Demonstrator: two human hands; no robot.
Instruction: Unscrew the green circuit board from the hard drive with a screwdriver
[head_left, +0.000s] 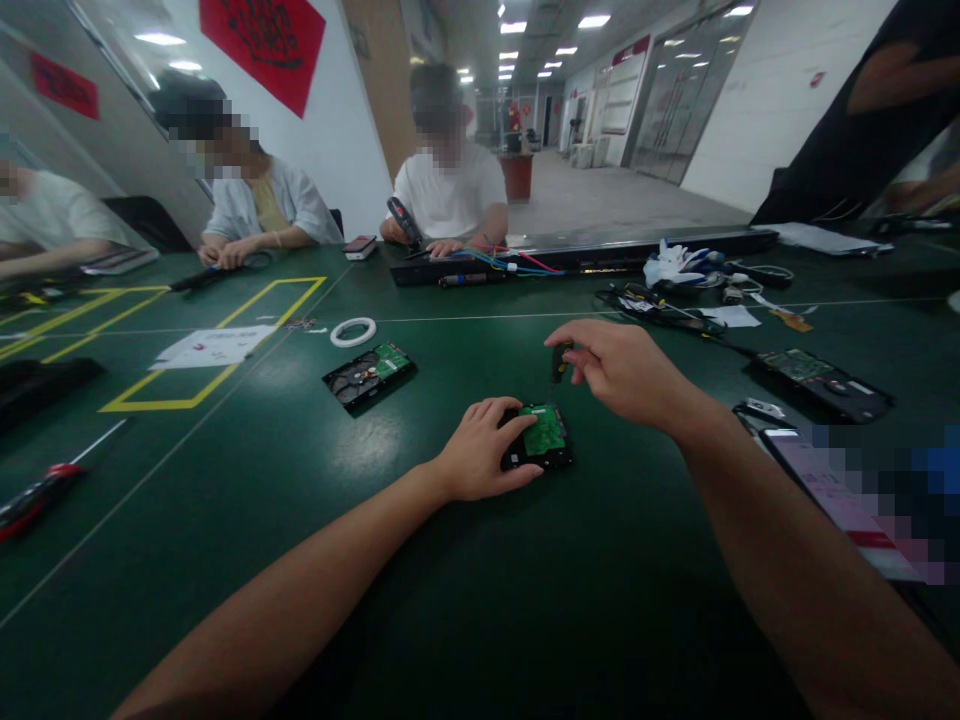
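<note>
My left hand [491,450] spans a hard drive [551,432] that lies on the table with its green circuit board facing up. The thumb rests along the near edge, a finger reaches onto the board, and the palm covers the drive's left end. Above and right of it, my right hand [615,370] is raised, pinching a small black tool with yellow marks [558,364]. This tool points downward, apart from the drive; its exact kind is unclear. A second hard drive [369,376] lies farther left, its metal casing and part of a green board showing.
A red-and-black screwdriver [41,497] lies at left, a white ring [353,332] beyond the second drive. Cables [660,305], white gloves [682,265], another drive [821,383] and a phone [840,490] are at right. Across the table, a person in white [450,195] holds a power tool [403,220].
</note>
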